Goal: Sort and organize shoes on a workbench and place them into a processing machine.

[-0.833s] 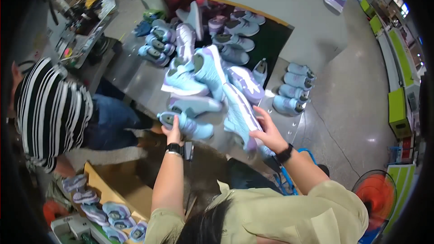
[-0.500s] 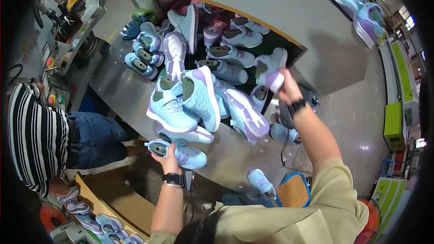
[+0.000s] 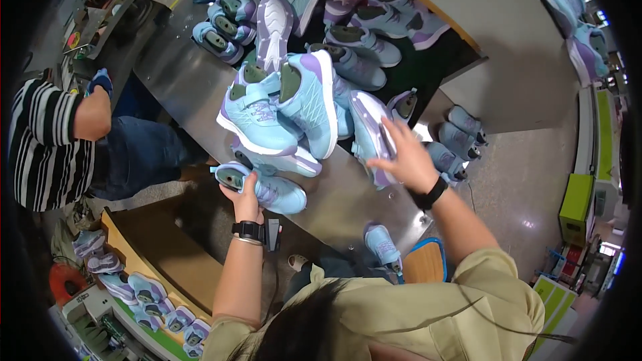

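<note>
My left hand [image 3: 241,199] grips a light blue sneaker [image 3: 284,194] by its heel end, thumb over the collar, at the near edge of the metal table. My right hand [image 3: 409,160] has its fingers spread over an upturned sneaker [image 3: 366,110] with a white and lilac sole; whether it touches the sole I cannot tell. Between the hands, two blue sneakers with lilac heels, one with a strap [image 3: 257,120] and one tilted [image 3: 311,103], lean together on top of other shoes. Another sneaker [image 3: 382,244] sits lower down, near a wooden stool.
Several sneakers lie in a dark opening [image 3: 408,73] beneath a grey panel [image 3: 508,93]. The metal table [image 3: 170,60] bears more shoes at its far left. Several shoes stand right of the table [image 3: 455,137]. A person in a striped shirt [image 3: 50,140] is at the left, beside machinery.
My right hand has let go of a sneaker, which now lies in the dark opening, and has come nearer to the upturned sneaker. My left hand keeps its sneaker.
</note>
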Tool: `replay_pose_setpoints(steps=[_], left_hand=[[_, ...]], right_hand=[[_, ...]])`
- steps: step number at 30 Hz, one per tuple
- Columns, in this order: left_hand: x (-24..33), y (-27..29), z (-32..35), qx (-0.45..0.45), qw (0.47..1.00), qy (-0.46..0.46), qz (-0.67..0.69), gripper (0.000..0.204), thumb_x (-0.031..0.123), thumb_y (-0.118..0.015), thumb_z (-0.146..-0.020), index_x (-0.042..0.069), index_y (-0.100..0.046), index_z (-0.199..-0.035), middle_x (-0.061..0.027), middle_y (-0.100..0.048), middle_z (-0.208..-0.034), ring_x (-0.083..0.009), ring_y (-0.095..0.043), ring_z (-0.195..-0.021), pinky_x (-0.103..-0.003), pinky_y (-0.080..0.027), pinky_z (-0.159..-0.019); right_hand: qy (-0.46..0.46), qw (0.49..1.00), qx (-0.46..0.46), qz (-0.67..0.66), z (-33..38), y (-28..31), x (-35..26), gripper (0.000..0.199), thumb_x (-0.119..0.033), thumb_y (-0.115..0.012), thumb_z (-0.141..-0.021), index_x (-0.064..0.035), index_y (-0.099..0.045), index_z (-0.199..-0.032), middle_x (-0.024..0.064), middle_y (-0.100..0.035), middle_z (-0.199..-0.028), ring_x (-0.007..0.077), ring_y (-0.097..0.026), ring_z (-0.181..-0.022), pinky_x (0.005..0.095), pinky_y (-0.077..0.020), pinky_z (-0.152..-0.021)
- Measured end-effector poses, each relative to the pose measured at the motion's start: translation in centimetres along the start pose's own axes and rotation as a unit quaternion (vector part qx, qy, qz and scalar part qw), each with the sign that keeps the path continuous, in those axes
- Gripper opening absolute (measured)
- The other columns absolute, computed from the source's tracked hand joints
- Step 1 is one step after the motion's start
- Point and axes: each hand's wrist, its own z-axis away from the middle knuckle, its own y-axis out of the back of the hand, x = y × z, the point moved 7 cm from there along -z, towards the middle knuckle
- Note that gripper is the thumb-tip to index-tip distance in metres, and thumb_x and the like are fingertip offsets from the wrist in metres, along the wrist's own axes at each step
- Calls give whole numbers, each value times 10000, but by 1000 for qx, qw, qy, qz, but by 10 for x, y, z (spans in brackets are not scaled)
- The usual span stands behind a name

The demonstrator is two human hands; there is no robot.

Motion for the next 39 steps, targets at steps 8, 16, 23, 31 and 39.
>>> replay_pose_setpoints(steps=[8,16,23,31,39], left_hand=[[-19,7,0,-14,1000,-3,-6,1163,179,-786,-765,148,84,-1536,-150,-284,-1493,-301,-395,-1299,-450,-391,-1027],[-24,7,-5,-16,999,-3,-48,1104,335,-786,-759,298,18,-1515,-140,-331,-1431,-360,-492,-1163,-564,-491,-749],[-23,10,-5,-16,997,-16,-69,1053,326,-760,-790,277,1,-1516,-138,-385,-1389,-334,-530,-1133,-512,-516,-691],[-39,19,-10,-12,997,-46,-54,968,188,-700,-856,281,-1,-1519,-129,-367,-1398,-331,-517,-1170,-520,-558,-785],[-31,20,-2,-13,996,-81,15,942,93,-673,-861,235,-26,-1532,-106,-359,-1427,-282,-437,-1264,-481,-457,-968]], right_hand=[[-202,876,69,-431,68,-54,101,1005,-183,-772,-779,-90,-111,-1531,263,-451,-1369,341,-507,-1226,387,-451,-985],[-101,926,31,-364,59,-53,78,1079,-157,-861,-682,-64,-182,-1515,154,-455,-1402,256,-462,-1276,372,-384,-1052],[-150,700,28,-698,26,-1,33,698,-230,-666,-911,-49,-296,-1475,99,-497,-1376,228,-495,-1247,376,-400,-1049],[-161,813,87,-552,-277,39,127,634,-357,-687,-886,-52,-435,-1383,119,-588,-1252,266,-581,-1107,399,-489,-899],[-58,898,143,-413,-323,12,92,357,-107,-618,-888,-33,-608,-1237,78,-634,-1134,158,-567,-1032,272,-431,-910]])
